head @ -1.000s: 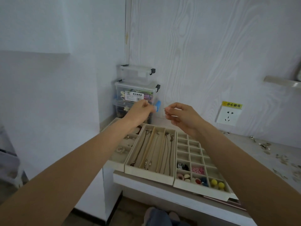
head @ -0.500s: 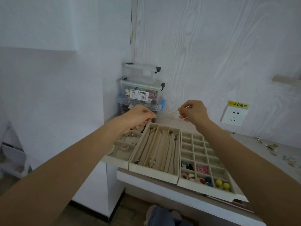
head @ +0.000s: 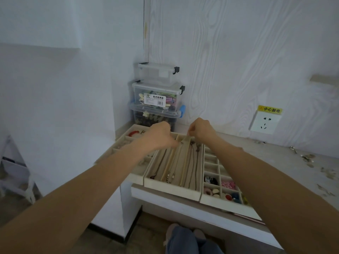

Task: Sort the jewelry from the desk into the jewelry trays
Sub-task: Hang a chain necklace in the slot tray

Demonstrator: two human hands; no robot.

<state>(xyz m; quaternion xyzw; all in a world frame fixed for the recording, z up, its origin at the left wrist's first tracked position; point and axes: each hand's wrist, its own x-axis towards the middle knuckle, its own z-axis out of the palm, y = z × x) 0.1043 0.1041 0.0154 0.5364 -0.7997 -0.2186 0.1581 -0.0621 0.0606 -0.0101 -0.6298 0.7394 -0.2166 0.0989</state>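
Head view: both hands' grips (head: 159, 135) (head: 201, 129) pinched shut over necklace tray (head: 170, 187), contents unclear.

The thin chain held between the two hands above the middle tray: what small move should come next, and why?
Probably lower both hands and lay the thin chain lengthwise into a long slot. The left hand and right hand pinch its ends right above the far end of the beige long-slotted necklace tray, where other necklaces already lie straight. The exact slot I cannot tell.
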